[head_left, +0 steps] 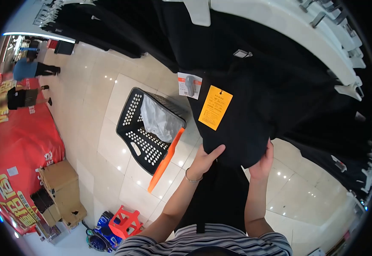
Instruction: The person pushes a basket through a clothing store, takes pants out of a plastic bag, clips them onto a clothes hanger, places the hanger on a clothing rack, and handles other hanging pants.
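A black garment (245,111) hangs in front of me from a white hanger (275,25). Its exact kind I cannot make out. My left hand (205,161) pinches its lower left edge, thumb on top of the cloth; a bracelet is on that wrist. On the opposite lower edge, my right hand (261,163) grips the fabric, its fingers partly behind it. A yellow tag (215,107) dangles over the cloth. Left of it is a white and orange label (189,85) with a grey security tag (189,83).
Left of me on the tiled floor stands a black shopping basket (134,115) with an orange handle and a plastic bag (158,119). Cardboard boxes (60,175), a red stool (126,222) and a red-covered display (24,132) lie farther left. Two people (26,68) are beyond.
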Demonstrator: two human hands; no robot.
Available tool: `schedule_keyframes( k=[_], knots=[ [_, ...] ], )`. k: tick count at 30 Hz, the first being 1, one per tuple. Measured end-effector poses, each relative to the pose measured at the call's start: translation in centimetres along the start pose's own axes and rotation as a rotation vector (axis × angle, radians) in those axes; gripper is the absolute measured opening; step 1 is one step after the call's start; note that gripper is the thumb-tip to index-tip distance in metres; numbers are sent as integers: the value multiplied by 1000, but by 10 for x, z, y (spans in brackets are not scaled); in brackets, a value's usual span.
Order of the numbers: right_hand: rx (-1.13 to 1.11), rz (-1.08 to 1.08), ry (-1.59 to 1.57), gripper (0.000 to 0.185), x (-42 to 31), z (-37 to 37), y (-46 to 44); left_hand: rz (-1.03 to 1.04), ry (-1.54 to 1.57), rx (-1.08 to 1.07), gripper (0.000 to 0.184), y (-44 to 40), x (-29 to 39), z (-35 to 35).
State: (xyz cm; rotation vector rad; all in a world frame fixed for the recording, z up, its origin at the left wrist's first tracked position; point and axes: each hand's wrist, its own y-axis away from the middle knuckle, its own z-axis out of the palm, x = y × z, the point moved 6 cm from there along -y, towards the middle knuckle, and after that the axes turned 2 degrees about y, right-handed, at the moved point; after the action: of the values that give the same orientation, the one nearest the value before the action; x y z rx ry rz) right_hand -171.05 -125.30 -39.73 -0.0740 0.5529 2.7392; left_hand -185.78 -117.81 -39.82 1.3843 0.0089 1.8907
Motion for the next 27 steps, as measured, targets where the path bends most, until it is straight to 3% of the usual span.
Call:
schedule_keyframes(
  k=[1, 3, 5, 8, 9, 11, 14, 17, 20, 23, 27],
  knots=[
    [31, -5, 98, 37, -7, 12, 3, 21, -144, 63, 39, 8, 8, 4],
    [-18, -45, 608, 38, -21, 14, 12, 198, -410, 138, 23, 22, 36, 18],
    [-28, -75, 1024, 36, -30, 37, 18, 199, -421, 226, 22, 27, 46, 23],
    [7, 11, 1323, 30, -47, 31, 21, 293, -416, 401, 24, 31, 58, 30],
    [55, -43, 1265, 22, -54, 34, 22, 356, -405, 475, 26, 30, 60, 29],
    [65, -62, 1128, 24, -60, 24, 25, 417, -391, 585, 32, 32, 61, 30],
    [114, -16, 809, 34, -50, 27, 26, 382, 83, 725, 35, 28, 54, 29],
    [226, 157, 308, 43, -31, 20, 32, 221, 369, 642, 47, 26, 56, 43],
    [214, 263, 76, 43, -14, 28, 44, 123, 614, 453, 50, 25, 45, 53],
    [160, 300, 8, 43, -2, 21, 49, 56, 748, 351, 44, 28, 32, 52],
    [183, 344, 35, 42, 4, 22, 51, 79, 650, 397, 41, 35, 28, 31]
  ],
)
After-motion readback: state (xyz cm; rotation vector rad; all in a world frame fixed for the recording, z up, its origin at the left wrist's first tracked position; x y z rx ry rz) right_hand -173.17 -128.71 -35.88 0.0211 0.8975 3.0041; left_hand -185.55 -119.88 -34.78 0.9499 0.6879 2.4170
